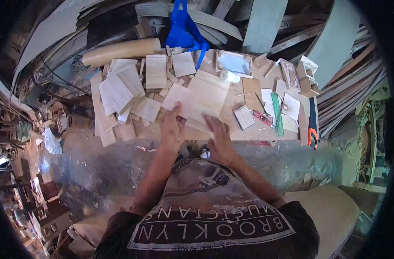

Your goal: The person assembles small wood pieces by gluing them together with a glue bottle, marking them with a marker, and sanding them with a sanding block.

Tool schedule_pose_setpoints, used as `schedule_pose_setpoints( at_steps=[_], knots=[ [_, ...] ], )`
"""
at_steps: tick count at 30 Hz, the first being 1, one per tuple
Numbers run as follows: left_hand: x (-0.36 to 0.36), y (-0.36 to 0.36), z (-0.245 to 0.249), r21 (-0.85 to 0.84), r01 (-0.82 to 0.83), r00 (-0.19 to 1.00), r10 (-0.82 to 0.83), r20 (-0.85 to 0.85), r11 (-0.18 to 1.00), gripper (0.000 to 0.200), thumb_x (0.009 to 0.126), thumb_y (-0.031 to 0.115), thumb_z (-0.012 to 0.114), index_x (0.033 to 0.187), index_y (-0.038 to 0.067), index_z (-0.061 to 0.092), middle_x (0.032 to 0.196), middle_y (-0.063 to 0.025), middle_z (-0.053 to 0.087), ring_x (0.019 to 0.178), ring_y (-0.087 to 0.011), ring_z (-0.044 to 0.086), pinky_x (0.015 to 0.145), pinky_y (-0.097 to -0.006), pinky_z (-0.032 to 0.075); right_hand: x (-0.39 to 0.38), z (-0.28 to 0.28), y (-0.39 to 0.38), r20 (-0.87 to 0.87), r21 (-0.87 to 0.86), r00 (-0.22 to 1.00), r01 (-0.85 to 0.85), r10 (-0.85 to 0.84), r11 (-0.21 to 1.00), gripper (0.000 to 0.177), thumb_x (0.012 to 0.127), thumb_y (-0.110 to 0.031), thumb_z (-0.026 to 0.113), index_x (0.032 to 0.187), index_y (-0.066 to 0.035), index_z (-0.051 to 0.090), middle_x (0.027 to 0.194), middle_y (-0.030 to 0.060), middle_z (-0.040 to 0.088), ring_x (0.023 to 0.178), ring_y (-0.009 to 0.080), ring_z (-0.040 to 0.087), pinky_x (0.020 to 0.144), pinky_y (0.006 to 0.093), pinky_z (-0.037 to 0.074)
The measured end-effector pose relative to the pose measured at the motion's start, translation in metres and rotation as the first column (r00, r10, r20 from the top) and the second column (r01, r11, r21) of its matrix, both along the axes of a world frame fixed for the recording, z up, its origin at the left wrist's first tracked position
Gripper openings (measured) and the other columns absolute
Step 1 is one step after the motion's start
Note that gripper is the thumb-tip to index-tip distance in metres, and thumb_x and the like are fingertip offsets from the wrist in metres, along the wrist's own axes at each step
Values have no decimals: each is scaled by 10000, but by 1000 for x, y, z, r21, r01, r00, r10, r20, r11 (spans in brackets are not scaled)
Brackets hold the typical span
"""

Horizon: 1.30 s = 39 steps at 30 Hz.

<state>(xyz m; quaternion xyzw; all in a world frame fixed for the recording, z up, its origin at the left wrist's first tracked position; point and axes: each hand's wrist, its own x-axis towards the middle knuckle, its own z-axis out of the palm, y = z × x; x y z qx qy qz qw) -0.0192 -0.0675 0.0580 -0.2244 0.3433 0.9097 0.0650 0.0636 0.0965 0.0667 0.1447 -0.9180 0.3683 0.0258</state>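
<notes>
My left hand (173, 126) is at the lower left edge of a pale square wooden piece (178, 98), its fingers touching it near the table's front edge. My right hand (219, 137) rests at the lower right corner of another thin wooden piece (200, 115), its fingers slightly blurred. Both pieces lie beside a larger light board (210, 88). Whether either hand grips its piece is too unclear to tell. Left of my hands lie stacked wooden pieces (116, 91) and a loose square piece (147, 108).
On the worktable (249, 134) lie a green ruler (277, 114), a red cutter (264, 118), a small block (244, 117) and an orange-handled saw (312, 129). A cardboard tube (121, 51) and blue bag (182, 32) stand at the back.
</notes>
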Motion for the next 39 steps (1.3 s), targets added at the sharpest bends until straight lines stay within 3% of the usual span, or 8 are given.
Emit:
schedule_pose_setpoints(
  at_steps=[4,11,13,16,19,26,34,39],
  knots=[
    [-10,-15,-2,59,88,996,-88,3,994,265,898,92,637,1128,-11,555,1106,-99,619,1011,-210,629,879,-345,532,-21,6,-34,135,-546,969,-100,206,832,873,719,128,478,1495,-5,99,1508,210,329,1274,328,466,1103,407,296],
    [-24,-41,2,78,34,999,-36,28,996,327,897,79,637,1189,-14,520,1115,-106,608,1034,-211,620,905,-349,542,-21,-14,-48,134,-472,979,-70,151,879,923,678,130,449,1498,-35,59,1480,220,377,1176,301,552,1001,371,405],
    [-33,-47,-1,73,57,998,-57,-1,996,303,900,80,632,1167,-20,529,1116,-107,615,1018,-210,628,906,-352,540,-23,-8,-44,427,-883,864,335,266,328,922,638,89,473,1477,-95,138,1453,261,392,982,291,631,848,356,477],
    [-36,-46,-4,72,124,990,-118,-71,990,291,902,78,629,1156,-26,535,1124,-107,622,1009,-209,634,908,-355,536,-33,1,-46,309,-922,868,374,388,-102,896,608,52,542,1428,-150,244,1451,323,348,883,273,652,751,333,521],
    [-39,-42,-10,75,179,979,-170,-110,981,303,902,74,625,1172,-24,530,1130,-107,622,1021,-208,632,908,-357,537,-41,2,-53,253,-879,873,388,417,-278,769,634,38,515,1358,-147,334,1438,349,342,808,251,627,643,285,515],
    [-41,-48,-4,181,188,979,-169,-117,965,347,914,67,610,1239,-13,516,1177,-110,608,1044,-207,631,892,-329,553,-40,2,-62,345,-745,859,496,378,-447,686,643,36,502,1301,-124,395,1463,325,305,681,239,539,555,261,497],
    [-32,-41,5,80,151,964,-129,-231,985,250,908,69,640,1140,-21,610,1094,-112,656,935,-200,668,811,-337,579,-47,21,-59,366,-797,887,455,282,-397,707,679,27,480,1351,-124,318,1423,278,322,1196,435,531,569,302,598],
    [-21,-46,-5,26,258,886,-226,-405,966,212,913,65,637,1103,-30,636,1037,-119,677,902,-197,678,795,-329,584,-49,23,-58,275,-786,871,448,407,-426,723,709,26,460,1395,-74,254,1409,299,305,1208,500,486,689,386,651]
  ],
)
